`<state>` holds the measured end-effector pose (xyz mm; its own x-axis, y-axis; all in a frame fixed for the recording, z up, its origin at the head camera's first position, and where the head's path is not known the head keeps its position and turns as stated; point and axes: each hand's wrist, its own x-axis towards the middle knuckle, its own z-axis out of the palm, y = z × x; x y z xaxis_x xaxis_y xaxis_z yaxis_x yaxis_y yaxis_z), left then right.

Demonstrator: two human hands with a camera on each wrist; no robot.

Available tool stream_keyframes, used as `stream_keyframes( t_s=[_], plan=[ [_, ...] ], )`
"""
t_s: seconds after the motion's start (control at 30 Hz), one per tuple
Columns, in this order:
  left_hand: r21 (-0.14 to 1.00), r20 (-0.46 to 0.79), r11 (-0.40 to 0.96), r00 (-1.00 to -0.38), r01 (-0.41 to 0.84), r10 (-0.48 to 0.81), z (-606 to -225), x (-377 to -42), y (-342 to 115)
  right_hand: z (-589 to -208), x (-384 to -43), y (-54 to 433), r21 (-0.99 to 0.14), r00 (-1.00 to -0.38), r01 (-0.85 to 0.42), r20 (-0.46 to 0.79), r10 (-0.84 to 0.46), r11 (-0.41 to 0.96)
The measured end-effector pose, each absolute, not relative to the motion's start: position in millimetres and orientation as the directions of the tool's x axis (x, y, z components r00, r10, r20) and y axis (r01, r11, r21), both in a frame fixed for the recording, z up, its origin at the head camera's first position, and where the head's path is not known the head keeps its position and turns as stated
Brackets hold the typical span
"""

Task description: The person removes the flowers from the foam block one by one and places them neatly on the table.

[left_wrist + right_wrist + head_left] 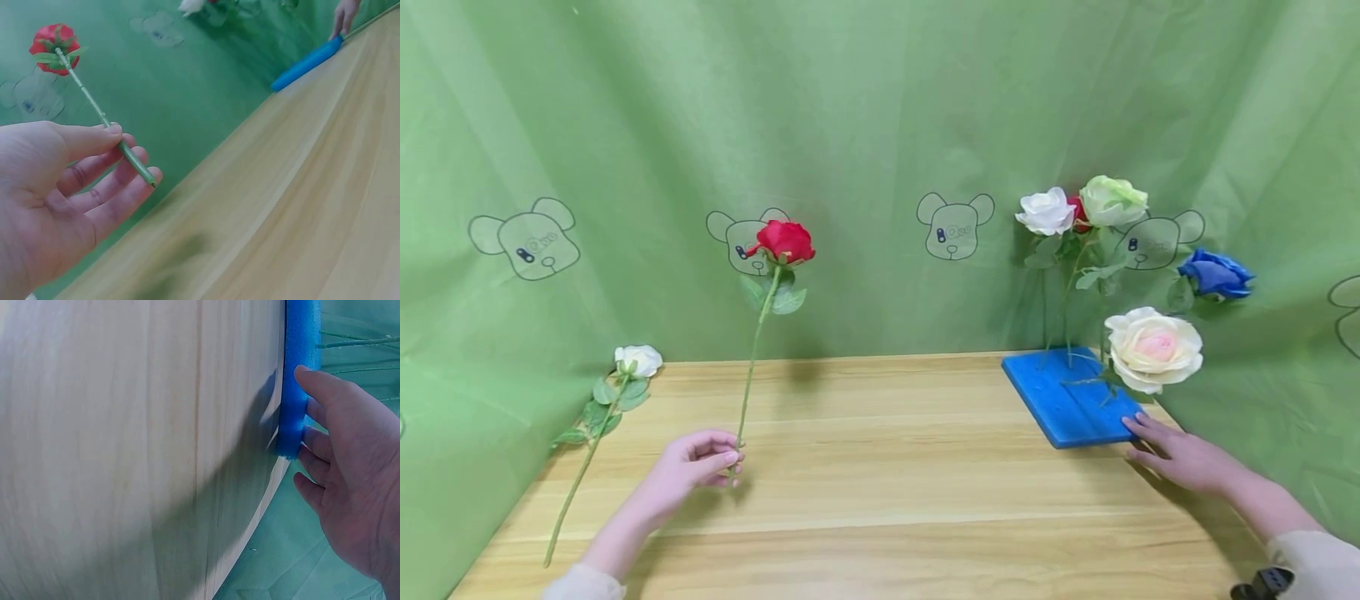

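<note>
My left hand (696, 467) pinches the lower stem of a red artificial rose (786, 242) between thumb and fingers. The rose stands nearly upright above the table, bloom at the top; the stem's cut end (152, 182) shows past the fingers in the left wrist view. On the right, my right hand (1183, 458) rests its fingers against the near right corner of a blue foam board (1060, 417). Stems stand in that board, bearing a white rose (1047, 212), a pale green rose (1112, 201), a cream-pink rose (1153, 350) and a blue rose (1216, 274). Another red bloom (1080, 215) is partly hidden among them.
A second white rose (638, 361) with a long leafy stem lies along the left side of the wooden table (880, 517). Green curtain (865, 125) with bear drawings surrounds the back and sides. A small black object (1262, 583) is by the right sleeve.
</note>
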<state>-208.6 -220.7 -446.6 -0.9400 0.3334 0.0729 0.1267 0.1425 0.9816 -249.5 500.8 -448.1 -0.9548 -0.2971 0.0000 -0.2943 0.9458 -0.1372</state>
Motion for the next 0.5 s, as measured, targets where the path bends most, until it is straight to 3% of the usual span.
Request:
stream_keyframes(
  t_s=[0.5],
  plan=[
    [0.991, 0.027, 0.115, -0.957, 0.062, 0.288, -454.9, -189.4, -275.4, -446.5, -247.6, 500.2, -0.162, -0.951, -0.306, 0.015, -0.307, 0.938]
  ],
)
